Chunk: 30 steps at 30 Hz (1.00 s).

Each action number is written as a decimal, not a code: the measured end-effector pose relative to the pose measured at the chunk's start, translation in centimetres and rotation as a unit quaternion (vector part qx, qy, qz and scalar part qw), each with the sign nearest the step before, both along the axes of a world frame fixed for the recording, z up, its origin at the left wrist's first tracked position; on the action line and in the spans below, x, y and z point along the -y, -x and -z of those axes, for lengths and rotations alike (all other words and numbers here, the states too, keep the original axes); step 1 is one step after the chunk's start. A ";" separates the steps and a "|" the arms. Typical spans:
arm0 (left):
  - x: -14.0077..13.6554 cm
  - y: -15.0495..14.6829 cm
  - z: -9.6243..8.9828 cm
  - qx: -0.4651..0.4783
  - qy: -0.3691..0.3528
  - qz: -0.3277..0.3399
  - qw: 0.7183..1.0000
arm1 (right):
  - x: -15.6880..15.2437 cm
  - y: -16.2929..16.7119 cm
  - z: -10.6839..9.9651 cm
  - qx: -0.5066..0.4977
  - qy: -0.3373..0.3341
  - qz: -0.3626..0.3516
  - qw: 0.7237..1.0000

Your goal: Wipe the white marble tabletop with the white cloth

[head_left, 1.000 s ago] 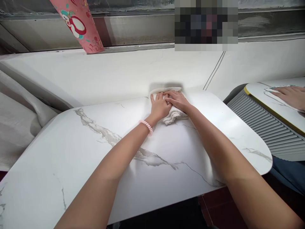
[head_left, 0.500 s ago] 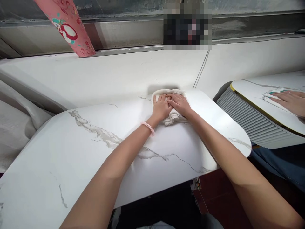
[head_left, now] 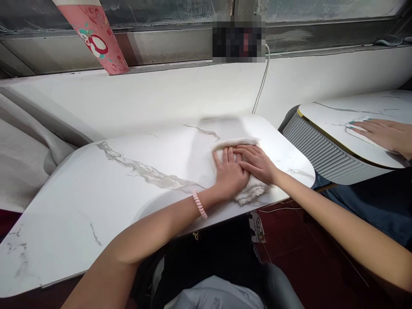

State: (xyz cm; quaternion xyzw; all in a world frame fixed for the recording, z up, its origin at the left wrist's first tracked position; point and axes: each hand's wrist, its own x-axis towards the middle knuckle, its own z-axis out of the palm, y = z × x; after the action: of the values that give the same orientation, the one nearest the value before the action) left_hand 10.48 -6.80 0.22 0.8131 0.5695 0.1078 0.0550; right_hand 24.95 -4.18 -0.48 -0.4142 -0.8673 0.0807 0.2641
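Observation:
A white folded cloth (head_left: 252, 193) lies on the white tabletop with grey marbling (head_left: 122, 201), close to its front edge. My left hand (head_left: 231, 174) presses flat on the cloth with its fingers spread, a pink coiled band (head_left: 200, 205) around the wrist. Partly over the left fingers lies my right hand (head_left: 259, 165), its fingers stretched out flat and bearing down on hand and cloth. Neither hand is curled around anything. Much of the cloth is hidden beneath the hands.
A pink patterned cup (head_left: 98, 43) stands on the sill at the back left. White cables (head_left: 263, 86) run down the wall. At right, another person's hand (head_left: 384, 133) rests on a white cloth on a second table with a ribbed side (head_left: 322, 148). Light fabric (head_left: 28, 146) hangs at left.
Both my hands and the cloth have come from near the wall toward the table's front edge, slightly to the right. My left elbow is bent more. The view has shifted a little.

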 end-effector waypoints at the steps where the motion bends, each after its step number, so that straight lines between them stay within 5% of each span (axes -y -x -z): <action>1: 0.6 -0.5 0.0 -0.001 0.003 0.007 1.000 | 0.7 -0.6 0.0 -0.003 -0.004 0.003 1.000; 7: 1.8 -3.4 -0.3 0.014 -0.006 0.036 0.999 | 2.7 -3.5 -0.5 -0.003 0.017 0.034 0.999; 14: 0.0 -4.4 -0.4 0.028 0.002 0.067 0.997 | 1.8 -4.6 -0.3 -0.001 0.030 0.092 0.995; 30: -11.0 -2.5 -0.2 0.069 0.001 0.040 0.997 | -10.5 -2.5 -0.1 -0.031 0.016 0.083 0.996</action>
State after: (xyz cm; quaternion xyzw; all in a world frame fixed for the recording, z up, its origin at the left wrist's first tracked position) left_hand 13.00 4.21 0.42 0.8256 0.5318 0.1607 0.0986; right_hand 27.46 6.29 -0.37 -0.4865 -0.8198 0.0848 0.2899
